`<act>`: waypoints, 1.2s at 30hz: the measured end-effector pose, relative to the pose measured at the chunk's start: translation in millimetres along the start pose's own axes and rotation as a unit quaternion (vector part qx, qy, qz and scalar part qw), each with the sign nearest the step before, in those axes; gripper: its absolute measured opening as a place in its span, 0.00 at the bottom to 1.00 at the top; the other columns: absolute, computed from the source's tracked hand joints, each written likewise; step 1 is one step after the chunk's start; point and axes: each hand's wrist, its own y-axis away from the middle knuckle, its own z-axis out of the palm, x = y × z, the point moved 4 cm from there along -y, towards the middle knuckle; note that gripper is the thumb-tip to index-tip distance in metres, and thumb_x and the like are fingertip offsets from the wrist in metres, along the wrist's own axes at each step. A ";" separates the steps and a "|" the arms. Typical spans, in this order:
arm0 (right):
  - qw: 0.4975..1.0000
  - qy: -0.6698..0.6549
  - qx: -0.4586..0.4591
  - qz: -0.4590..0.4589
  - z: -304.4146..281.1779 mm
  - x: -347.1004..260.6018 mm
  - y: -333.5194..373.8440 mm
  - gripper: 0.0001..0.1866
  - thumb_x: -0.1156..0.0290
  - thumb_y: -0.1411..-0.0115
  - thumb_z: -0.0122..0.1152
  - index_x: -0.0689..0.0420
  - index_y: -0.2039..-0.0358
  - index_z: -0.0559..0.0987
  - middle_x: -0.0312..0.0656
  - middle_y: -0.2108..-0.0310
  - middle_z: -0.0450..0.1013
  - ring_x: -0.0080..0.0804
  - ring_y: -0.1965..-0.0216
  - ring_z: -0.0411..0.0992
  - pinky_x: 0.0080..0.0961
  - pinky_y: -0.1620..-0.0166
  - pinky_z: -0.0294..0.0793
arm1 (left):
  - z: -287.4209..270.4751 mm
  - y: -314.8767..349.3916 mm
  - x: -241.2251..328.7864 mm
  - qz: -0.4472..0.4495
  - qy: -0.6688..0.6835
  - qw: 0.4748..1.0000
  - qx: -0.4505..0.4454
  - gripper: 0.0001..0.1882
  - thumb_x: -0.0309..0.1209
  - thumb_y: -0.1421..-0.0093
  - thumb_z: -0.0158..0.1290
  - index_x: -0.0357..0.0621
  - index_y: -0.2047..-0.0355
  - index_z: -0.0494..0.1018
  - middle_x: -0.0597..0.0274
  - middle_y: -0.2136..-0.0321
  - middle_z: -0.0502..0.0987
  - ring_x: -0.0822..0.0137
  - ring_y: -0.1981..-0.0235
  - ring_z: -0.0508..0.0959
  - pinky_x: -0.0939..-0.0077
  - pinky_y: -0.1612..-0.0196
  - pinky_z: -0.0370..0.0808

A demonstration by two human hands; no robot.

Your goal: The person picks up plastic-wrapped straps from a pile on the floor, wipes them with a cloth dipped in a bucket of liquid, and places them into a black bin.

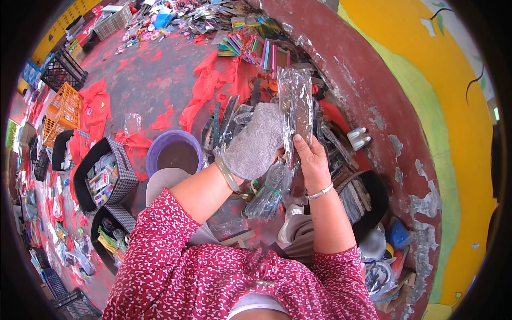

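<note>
Head view shows the right hand (313,160) gripping a long clear plastic packet (295,98) with a dark, flat piece inside; its thumb lies along the front face, and the other fingers are behind, mostly hidden, closed against it. The packet stands up beyond these fingers, its lower end between the two hands. Grey cloth (255,140) covers most of the left hand (239,180), just left of the packet, so how far those fingers are open cannot be told; the cloth's right edge comes up against the packet. Just below the fingers lies a clear-wrapped bundle (264,201). Left of them, on the floor (154,80), stands a purple tub (153,153) of murky liquid. Past the fingertips are colourful frames (274,57), and right of them a small white object (358,138).
</note>
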 end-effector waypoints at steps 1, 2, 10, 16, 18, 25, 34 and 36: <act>1.000 0.028 0.011 -0.001 -0.7 0.4 0.3 0.11 0.64 0.39 0.53 0.59 0.63 0.72 0.36 0.75 0.73 0.19 0.79 0.68 0.14 0.74 0.67 | -1.1 -3.6 1.2 -0.010 0.037 0.999 -0.002 0.20 0.31 0.50 0.49 0.36 0.56 0.69 0.46 0.59 0.71 0.50 0.54 0.69 0.59 0.48 0.62; 0.998 0.055 0.017 -0.001 2.0 2.1 0.2 0.11 0.63 0.39 0.53 0.59 0.63 0.72 0.35 0.76 0.73 0.18 0.79 0.67 0.13 0.75 0.66 | 4.3 0.4 -4.2 -0.031 0.088 0.996 0.010 0.21 0.30 0.50 0.48 0.36 0.55 0.68 0.45 0.58 0.70 0.49 0.54 0.69 0.59 0.46 0.61; 0.990 0.094 -0.104 0.033 31.1 8.1 16.3 0.10 0.66 0.39 0.53 0.57 0.61 0.74 0.26 0.71 0.67 0.12 0.69 0.62 0.14 0.66 0.63 | 16.4 13.8 -19.5 -0.308 0.689 0.652 0.070 0.20 0.29 0.48 0.50 0.40 0.53 0.67 0.52 0.58 0.73 0.60 0.60 0.75 0.66 0.52 0.69; 0.975 0.185 -0.123 0.027 32.9 12.2 15.7 0.10 0.67 0.39 0.52 0.58 0.60 0.73 0.26 0.70 0.67 0.13 0.68 0.61 0.14 0.64 0.63 | 4.6 28.3 -26.3 -0.152 0.283 0.945 0.058 0.15 0.27 0.51 0.55 0.39 0.61 0.73 0.56 0.61 0.74 0.64 0.60 0.75 0.73 0.55 0.71; 0.976 0.177 -0.124 0.017 35.7 8.4 16.4 0.10 0.67 0.39 0.52 0.58 0.60 0.73 0.26 0.70 0.67 0.13 0.68 0.61 0.14 0.64 0.63 | -10.2 19.5 -19.4 -0.124 0.205 0.968 0.073 0.16 0.28 0.52 0.56 0.39 0.61 0.73 0.56 0.62 0.75 0.63 0.61 0.75 0.72 0.56 0.72; 0.977 0.145 -0.149 0.044 42.8 -6.7 20.1 0.09 0.67 0.39 0.52 0.59 0.64 0.72 0.30 0.75 0.68 0.15 0.74 0.63 0.15 0.70 0.64 | -29.1 12.9 -22.8 -0.106 0.099 0.985 0.089 0.18 0.29 0.55 0.58 0.41 0.61 0.73 0.57 0.66 0.77 0.61 0.62 0.77 0.70 0.58 0.72; 0.978 0.089 -0.178 0.055 48.4 -3.6 29.1 0.10 0.65 0.38 0.51 0.60 0.65 0.72 0.29 0.78 0.67 0.15 0.77 0.62 0.15 0.73 0.63 | -29.4 16.5 -48.0 -0.193 0.234 0.948 0.095 0.09 0.31 0.47 0.52 0.40 0.67 0.72 0.62 0.71 0.75 0.67 0.65 0.75 0.74 0.61 0.70; 0.977 0.113 -0.176 0.042 47.3 -2.9 27.7 0.10 0.65 0.38 0.52 0.60 0.64 0.72 0.29 0.78 0.66 0.14 0.77 0.61 0.15 0.73 0.63 | -28.6 14.7 -57.3 -0.226 0.248 0.941 0.046 0.09 0.31 0.44 0.49 0.40 0.65 0.71 0.64 0.70 0.74 0.68 0.65 0.75 0.74 0.61 0.70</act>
